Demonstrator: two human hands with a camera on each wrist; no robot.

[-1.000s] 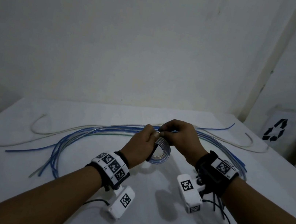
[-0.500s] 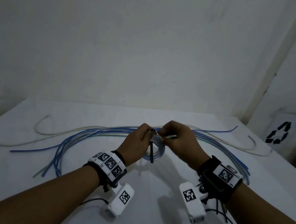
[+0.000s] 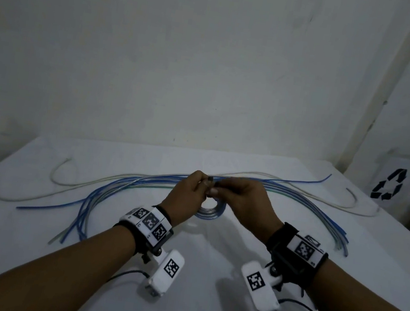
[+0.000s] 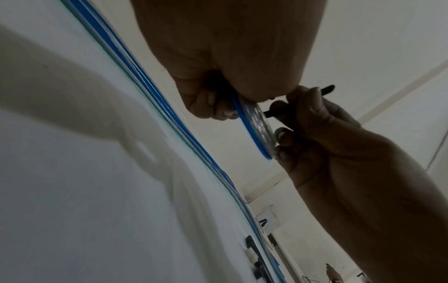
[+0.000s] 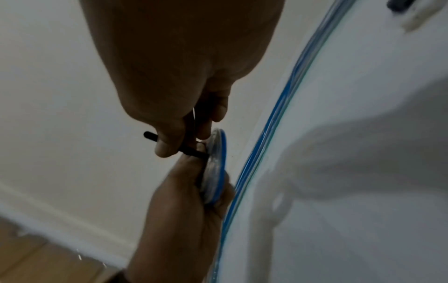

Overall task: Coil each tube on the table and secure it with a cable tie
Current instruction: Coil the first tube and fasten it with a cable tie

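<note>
Above the table (image 3: 25, 248), both hands' fingers (image 4: 312, 103) pinched on coiled tube (image 3: 213, 209), cable tie (image 5: 186, 148).

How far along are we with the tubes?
One coil is wound; the left hand grips it while the right hand pinches the black cable tie at its rim. Whether the tie is locked can't be seen. The loose tubes on the table remain.

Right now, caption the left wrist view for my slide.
Left hand grips coiled tube while right hand pinches black cable tie.
</note>
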